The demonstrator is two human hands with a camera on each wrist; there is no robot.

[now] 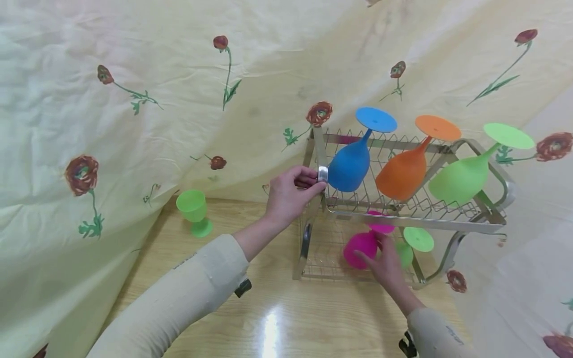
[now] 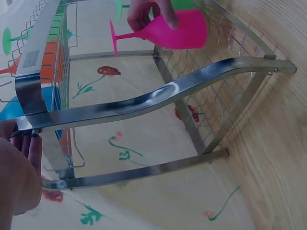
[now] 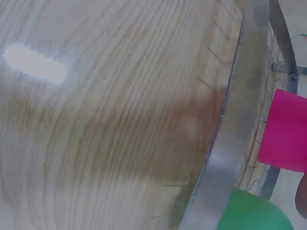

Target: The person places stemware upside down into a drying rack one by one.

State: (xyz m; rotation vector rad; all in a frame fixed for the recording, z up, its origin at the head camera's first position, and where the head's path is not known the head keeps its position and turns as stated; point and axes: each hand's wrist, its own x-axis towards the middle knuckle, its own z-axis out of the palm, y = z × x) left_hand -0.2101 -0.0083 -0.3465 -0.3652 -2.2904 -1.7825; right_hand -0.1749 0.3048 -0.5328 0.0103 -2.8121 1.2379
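Note:
A two-tier metal dish rack [image 1: 416,222] stands at the right of the head view. My left hand [image 1: 286,199] grips the upper left of its frame, thumb in front and fingers curled behind. Inside the lower tier, my right hand [image 1: 386,261] holds a pink goblet [image 1: 358,250] upside down, its foot upward. In the left wrist view, fingers wrap the pink goblet [image 2: 180,31] near where bowl and stem meet. Beside it on the lower tier is an upturned green goblet [image 1: 418,239]. The right wrist view shows only a fingertip by the pink bowl [image 3: 284,132].
Blue [image 1: 350,166], orange [image 1: 403,174] and light green [image 1: 461,180] goblets sit upside down and tilted on the upper tier. A green goblet [image 1: 192,206] stands upright on the wooden table [image 1: 233,328] at left. Flowered cloth [image 1: 179,99] hangs behind.

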